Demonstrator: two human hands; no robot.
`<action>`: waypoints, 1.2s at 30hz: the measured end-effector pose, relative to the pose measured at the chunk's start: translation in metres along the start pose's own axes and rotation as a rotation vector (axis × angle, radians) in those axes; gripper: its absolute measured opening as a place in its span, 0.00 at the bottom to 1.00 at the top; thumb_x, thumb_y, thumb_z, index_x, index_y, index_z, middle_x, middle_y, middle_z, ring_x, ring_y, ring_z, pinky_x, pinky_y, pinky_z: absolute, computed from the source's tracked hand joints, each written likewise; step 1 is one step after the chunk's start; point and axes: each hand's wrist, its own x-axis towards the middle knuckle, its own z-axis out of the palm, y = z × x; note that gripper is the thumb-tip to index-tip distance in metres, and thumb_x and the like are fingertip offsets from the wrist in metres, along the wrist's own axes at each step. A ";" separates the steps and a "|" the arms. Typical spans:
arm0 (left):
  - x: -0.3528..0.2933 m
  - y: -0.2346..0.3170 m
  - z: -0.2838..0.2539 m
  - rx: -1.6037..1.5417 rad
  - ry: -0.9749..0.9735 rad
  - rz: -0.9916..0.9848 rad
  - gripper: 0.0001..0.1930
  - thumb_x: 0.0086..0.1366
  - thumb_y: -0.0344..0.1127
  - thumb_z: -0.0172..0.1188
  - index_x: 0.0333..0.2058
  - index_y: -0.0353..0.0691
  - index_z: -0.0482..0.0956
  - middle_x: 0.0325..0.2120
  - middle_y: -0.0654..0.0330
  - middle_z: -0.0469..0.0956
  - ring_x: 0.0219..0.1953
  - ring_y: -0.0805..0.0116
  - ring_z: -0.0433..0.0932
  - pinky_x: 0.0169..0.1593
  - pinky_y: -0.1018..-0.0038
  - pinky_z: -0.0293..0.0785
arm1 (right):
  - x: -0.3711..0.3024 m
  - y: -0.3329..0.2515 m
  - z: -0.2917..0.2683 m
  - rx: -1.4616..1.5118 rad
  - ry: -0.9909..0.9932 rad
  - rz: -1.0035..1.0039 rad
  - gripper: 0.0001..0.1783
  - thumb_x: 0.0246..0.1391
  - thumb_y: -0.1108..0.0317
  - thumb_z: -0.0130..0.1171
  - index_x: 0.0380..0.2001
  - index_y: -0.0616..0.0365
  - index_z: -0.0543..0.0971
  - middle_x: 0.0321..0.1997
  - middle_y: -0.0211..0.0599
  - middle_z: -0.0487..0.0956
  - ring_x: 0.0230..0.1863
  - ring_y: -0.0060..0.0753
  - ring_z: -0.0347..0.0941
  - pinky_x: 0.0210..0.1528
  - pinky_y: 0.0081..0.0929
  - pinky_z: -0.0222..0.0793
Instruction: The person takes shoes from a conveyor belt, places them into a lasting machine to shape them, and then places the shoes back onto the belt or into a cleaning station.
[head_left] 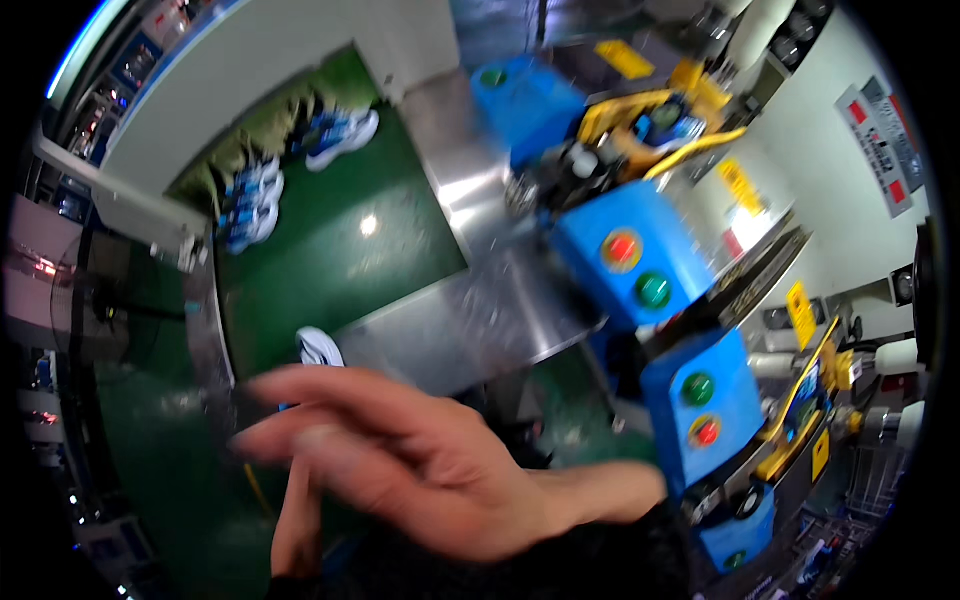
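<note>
My right hand [440, 465] reaches in from the lower right across the foreground, smeared by motion. Its fingers stretch toward the left, and nothing shows in them. Behind it rises my left forearm [295, 520]; my left hand is hidden by the right one. Just beyond the fingers a white shoe sole [318, 345] sticks out, with a bit of blue below it. Whether my left hand holds that shoe is not visible. Farther off, blue and white shoes [255, 205] stand on a green conveyor belt [350, 255], and more shoes [345, 135] stand near its far end.
A steel ledge [430, 335] borders the belt. On the right are blue machine boxes [635, 245] with red and green push buttons, and another blue box [700, 405] nearer me. Yellow-armed presses [690, 150] stand behind them. At left is a dark fan [105, 305].
</note>
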 end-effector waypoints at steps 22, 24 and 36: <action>0.407 0.146 -0.227 1.432 0.441 0.794 0.37 0.64 0.46 0.60 0.64 0.27 0.57 0.66 0.39 0.56 0.68 0.40 0.56 0.69 0.52 0.52 | 0.463 0.371 -0.062 -0.712 0.166 0.394 0.29 0.56 0.65 0.66 0.58 0.61 0.68 0.54 0.46 0.75 0.51 0.34 0.75 0.51 0.30 0.76; 0.448 0.139 -0.215 1.496 0.484 0.776 0.31 0.63 0.43 0.59 0.60 0.30 0.64 0.65 0.40 0.58 0.67 0.41 0.57 0.69 0.50 0.52 | 0.528 0.446 -0.115 -1.123 -0.095 0.272 0.39 0.49 0.58 0.71 0.60 0.64 0.67 0.56 0.50 0.73 0.56 0.43 0.73 0.55 0.35 0.73; 0.455 0.197 -0.155 1.397 0.613 0.973 0.25 0.62 0.33 0.58 0.57 0.33 0.70 0.64 0.47 0.64 0.67 0.48 0.61 0.69 0.52 0.53 | 0.576 0.532 -0.149 -1.328 0.095 0.459 0.41 0.35 0.40 0.75 0.42 0.65 0.77 0.34 0.55 0.82 0.36 0.52 0.80 0.39 0.45 0.76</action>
